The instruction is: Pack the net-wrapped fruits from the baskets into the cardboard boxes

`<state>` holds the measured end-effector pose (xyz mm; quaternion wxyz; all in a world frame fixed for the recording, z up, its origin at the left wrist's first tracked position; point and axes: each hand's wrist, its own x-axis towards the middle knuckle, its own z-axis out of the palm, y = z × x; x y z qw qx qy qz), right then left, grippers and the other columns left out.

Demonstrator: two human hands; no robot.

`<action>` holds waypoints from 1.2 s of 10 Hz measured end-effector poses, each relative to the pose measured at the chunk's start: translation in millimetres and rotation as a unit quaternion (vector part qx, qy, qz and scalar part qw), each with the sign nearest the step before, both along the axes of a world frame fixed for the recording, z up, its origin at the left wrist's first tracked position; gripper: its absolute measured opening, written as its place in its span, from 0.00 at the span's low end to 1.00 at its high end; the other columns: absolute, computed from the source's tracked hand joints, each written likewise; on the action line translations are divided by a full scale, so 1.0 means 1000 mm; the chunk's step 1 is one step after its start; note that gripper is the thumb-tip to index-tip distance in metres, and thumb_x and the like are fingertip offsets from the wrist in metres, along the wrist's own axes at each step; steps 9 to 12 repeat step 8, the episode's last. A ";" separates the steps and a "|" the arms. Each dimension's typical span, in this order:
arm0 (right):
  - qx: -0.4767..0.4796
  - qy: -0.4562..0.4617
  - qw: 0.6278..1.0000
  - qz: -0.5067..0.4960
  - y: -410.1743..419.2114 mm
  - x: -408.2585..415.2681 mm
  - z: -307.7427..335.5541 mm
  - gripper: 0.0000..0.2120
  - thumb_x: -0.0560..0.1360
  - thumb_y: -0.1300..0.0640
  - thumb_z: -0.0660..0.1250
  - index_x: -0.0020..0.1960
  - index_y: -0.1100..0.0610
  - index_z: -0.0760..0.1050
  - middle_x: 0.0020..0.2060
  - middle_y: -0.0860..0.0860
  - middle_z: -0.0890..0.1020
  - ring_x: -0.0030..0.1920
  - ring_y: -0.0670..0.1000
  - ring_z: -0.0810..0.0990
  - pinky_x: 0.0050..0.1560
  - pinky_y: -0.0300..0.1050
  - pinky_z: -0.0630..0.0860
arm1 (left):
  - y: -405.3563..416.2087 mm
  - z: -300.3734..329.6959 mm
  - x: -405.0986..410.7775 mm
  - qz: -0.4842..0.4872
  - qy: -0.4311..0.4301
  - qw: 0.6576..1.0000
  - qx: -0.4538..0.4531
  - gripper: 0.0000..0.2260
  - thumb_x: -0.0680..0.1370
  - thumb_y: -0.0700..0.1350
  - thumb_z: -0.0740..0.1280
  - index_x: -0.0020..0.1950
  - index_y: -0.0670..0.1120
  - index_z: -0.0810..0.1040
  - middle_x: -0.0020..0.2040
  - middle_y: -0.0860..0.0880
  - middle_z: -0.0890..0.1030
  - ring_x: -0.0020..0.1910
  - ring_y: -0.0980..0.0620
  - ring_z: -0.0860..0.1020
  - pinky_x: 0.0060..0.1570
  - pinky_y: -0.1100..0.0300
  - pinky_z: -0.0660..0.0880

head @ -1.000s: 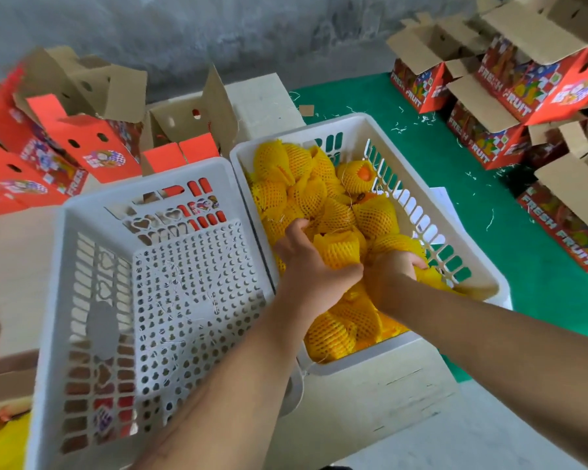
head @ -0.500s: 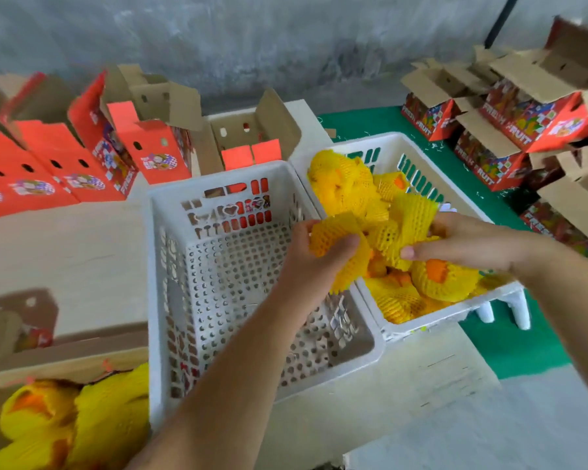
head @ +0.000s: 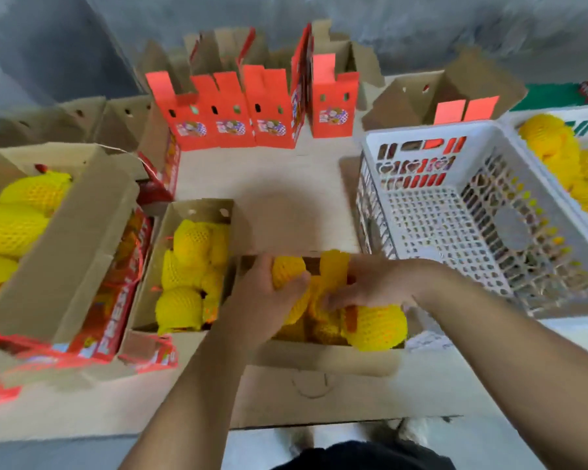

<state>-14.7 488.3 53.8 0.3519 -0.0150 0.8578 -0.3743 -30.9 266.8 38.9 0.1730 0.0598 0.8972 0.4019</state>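
Head view shows both hands over the nearest open cardboard box [head: 319, 359], at the near edge of the table [head: 286, 184]. The left hand [head: 269, 293] is curled around one net-wrapped fruit [head: 287, 271], thumb across its front, holding it just above the fruits already lying in the box. The right hand [head: 370, 283] reaches in from the right with fingers bent onto the yellow netting [head: 333, 269]; motion blur hides whether it grips a second fruit or only steadies the pile. A large wrapped fruit [head: 377, 327] sits at the right end of the box, touching its near wall. To do this step well, each fruit should probably be lowered into a free gap rather than dropped, with the loose net ends tucked down so the flaps can close later. Pressing hard would likely bruise the fruit, so a light, seated fit looks best. To the left, two more boxes [head: 190, 266] already hold fruit; to the right stands an empty white basket [head: 455, 212], and beyond it, at the far right, a basket still holding fruit [head: 557, 154].
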 end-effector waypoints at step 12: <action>0.208 0.353 0.892 -0.192 -0.027 0.077 -0.046 0.34 0.79 0.28 0.48 0.78 0.45 0.59 0.70 0.47 0.68 0.70 0.53 0.67 0.70 0.56 0.66 | -0.030 -0.063 0.019 -0.087 0.313 0.945 -0.047 0.13 0.81 0.54 0.61 0.63 0.55 0.80 0.64 0.54 0.76 0.66 0.47 0.73 0.66 0.44 0.69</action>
